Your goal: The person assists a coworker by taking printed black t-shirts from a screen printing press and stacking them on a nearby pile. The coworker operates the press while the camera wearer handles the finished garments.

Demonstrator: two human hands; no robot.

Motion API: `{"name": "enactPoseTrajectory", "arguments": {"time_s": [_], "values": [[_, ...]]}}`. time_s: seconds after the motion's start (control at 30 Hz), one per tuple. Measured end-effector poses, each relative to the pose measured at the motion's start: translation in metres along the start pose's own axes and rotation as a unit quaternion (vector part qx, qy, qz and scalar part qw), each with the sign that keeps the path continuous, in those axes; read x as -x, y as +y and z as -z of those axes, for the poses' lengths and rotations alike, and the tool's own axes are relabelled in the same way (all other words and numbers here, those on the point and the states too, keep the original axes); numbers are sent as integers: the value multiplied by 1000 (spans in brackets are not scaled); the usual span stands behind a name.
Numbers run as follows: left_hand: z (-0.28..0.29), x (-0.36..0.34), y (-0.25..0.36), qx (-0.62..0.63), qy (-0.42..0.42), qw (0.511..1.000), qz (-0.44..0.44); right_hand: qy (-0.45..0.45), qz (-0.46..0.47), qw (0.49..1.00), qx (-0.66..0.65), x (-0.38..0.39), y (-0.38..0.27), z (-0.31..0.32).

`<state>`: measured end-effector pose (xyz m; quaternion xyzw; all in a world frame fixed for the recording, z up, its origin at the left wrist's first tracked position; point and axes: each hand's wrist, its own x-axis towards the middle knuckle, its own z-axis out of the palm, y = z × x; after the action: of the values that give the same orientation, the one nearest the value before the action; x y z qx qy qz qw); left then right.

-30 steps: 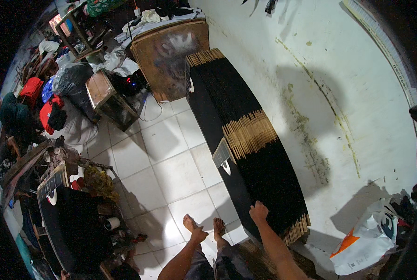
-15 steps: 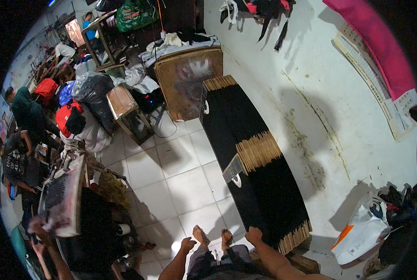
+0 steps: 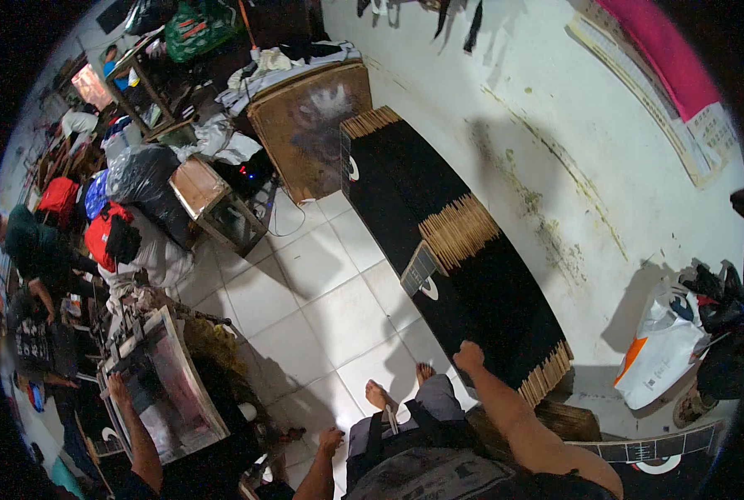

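My right hand (image 3: 469,356) is closed in a loose fist, with nothing showing in it. It appears over the near edge of a long row of black fabric-covered boards (image 3: 505,300); I cannot tell whether it touches them. Bare brown board edges (image 3: 464,232) show in bands along the row, and white curved prints (image 3: 429,288) mark its near side. Lower and to the left, my left hand (image 3: 330,441) has its fingers curled and holds nothing that I can see. It is above the floor, beside my legs.
At left, a co-worker's hand (image 3: 120,390) rests on a framed printing screen (image 3: 168,383). A wooden stool (image 3: 201,187), stuffed bags (image 3: 147,179) and a leaning brown board (image 3: 312,125) stand farther off. A white plastic bag (image 3: 657,354) is at right. Another black printed board (image 3: 664,479) shows at lower right.
The view has shifted and turned. My right hand now appears higher, over the row's edge, and my left hand lower. The co-worker's screen has swung to a flatter position.
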<state>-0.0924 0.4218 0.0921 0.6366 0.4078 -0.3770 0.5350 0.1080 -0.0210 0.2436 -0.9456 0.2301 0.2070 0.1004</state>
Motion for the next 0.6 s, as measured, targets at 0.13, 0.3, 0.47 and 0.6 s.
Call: {"name": "enactPoseTrajectory", "arguments": {"time_s": [0.13,0.3,0.47,0.6], "values": [[27,27,14,57,-60,996,-42,106,-36,994,-4,-27,19,4],[40,58,48,98,8,995,26,140,-56,989,9,-51,42,-10],[15,75,91,138,18,989,44,177,-45,983,5,-65,54,-24],[-26,80,135,109,18,994,20,166,-20,985,32,-72,64,-35]]}}
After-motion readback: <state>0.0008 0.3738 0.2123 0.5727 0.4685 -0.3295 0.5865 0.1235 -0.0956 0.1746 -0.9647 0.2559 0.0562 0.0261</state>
